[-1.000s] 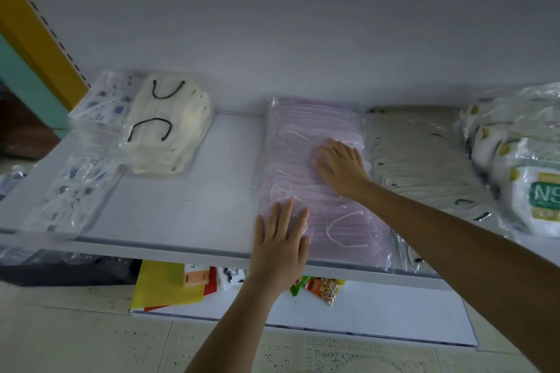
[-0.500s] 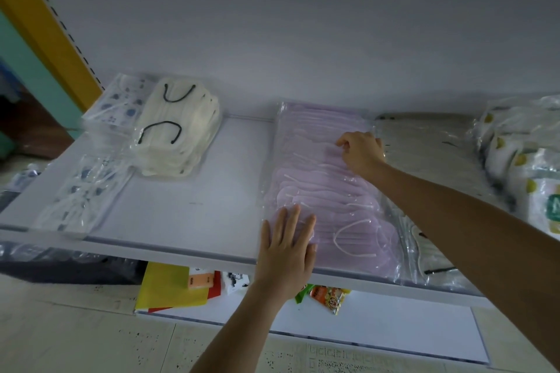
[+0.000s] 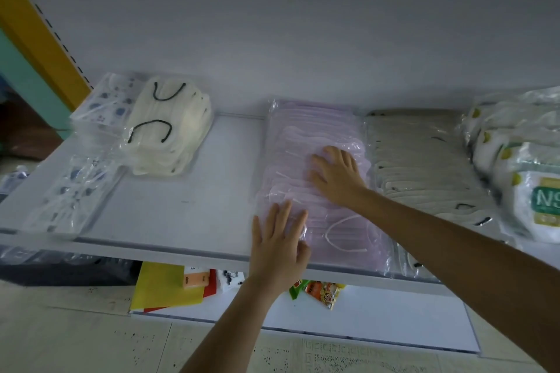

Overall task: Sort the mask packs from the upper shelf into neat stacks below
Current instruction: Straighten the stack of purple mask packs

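Two hands (image 3: 280, 248) flat, pink mask packs (image 3: 303, 142) overlapping

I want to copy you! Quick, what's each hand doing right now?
Left hand: open, lying flat on the near end of the purple mask packs.
Right hand: open, fingers spread, pressing the same packs farther back.

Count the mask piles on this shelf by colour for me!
Blue-spotted piles: 2
Cream pile: 1
Pink pile: 1
Grey pile: 1
White pile: 1
Total: 6
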Demonstrator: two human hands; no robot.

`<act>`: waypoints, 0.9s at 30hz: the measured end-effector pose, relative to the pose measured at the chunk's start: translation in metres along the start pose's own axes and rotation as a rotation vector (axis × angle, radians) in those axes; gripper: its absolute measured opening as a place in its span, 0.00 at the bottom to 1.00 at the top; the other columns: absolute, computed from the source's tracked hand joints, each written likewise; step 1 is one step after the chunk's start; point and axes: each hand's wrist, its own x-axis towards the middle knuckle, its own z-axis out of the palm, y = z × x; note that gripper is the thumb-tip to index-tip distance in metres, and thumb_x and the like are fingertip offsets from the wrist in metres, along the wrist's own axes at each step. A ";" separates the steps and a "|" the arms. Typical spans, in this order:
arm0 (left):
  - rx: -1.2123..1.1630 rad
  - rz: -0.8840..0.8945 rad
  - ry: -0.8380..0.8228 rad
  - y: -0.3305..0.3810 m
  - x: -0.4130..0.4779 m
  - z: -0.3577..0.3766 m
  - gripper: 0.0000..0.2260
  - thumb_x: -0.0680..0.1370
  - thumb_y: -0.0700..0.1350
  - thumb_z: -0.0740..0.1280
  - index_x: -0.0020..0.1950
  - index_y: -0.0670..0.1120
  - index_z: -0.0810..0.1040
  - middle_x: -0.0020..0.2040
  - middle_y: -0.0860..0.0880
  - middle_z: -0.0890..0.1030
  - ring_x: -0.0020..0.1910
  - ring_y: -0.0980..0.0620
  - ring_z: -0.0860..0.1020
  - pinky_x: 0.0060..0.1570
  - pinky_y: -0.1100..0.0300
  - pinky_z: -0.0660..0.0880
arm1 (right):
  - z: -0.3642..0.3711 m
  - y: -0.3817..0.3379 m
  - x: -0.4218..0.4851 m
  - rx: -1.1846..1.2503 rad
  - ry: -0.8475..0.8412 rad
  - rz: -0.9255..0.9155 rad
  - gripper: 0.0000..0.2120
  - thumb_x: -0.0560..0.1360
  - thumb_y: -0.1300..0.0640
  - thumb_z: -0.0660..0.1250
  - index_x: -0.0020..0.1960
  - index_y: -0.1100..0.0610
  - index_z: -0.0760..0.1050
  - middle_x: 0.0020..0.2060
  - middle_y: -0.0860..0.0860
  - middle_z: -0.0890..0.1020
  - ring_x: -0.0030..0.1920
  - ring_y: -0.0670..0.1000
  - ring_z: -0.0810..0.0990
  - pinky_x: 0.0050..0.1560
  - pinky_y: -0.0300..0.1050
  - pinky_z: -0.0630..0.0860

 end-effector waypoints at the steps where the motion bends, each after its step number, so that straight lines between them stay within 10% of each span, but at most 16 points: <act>1: -0.008 0.001 0.002 0.000 0.000 -0.002 0.22 0.73 0.53 0.54 0.66 0.52 0.68 0.66 0.45 0.75 0.64 0.42 0.74 0.57 0.41 0.69 | 0.004 -0.002 -0.004 -0.011 -0.022 -0.006 0.23 0.80 0.46 0.53 0.73 0.51 0.59 0.73 0.55 0.55 0.72 0.57 0.53 0.73 0.49 0.45; 13: 0.000 -0.006 0.029 0.004 -0.015 -0.005 0.20 0.73 0.52 0.55 0.61 0.46 0.74 0.61 0.42 0.78 0.60 0.40 0.77 0.52 0.36 0.73 | 0.014 -0.004 -0.032 0.102 -0.082 0.060 0.23 0.82 0.49 0.48 0.76 0.48 0.51 0.76 0.53 0.49 0.75 0.55 0.47 0.74 0.52 0.43; 22: -0.060 -0.119 -0.061 0.016 -0.012 0.003 0.24 0.82 0.56 0.39 0.63 0.43 0.67 0.62 0.37 0.77 0.60 0.38 0.77 0.52 0.35 0.73 | -0.012 0.020 -0.004 0.079 -0.067 0.232 0.22 0.78 0.57 0.55 0.71 0.57 0.62 0.66 0.55 0.71 0.67 0.59 0.63 0.65 0.51 0.61; 27: -0.079 -0.129 -0.063 0.018 -0.012 0.002 0.25 0.81 0.56 0.39 0.63 0.43 0.67 0.62 0.38 0.77 0.61 0.37 0.76 0.52 0.35 0.73 | -0.017 0.026 0.009 0.229 -0.102 0.173 0.08 0.74 0.61 0.61 0.37 0.56 0.72 0.37 0.51 0.73 0.47 0.55 0.74 0.42 0.42 0.66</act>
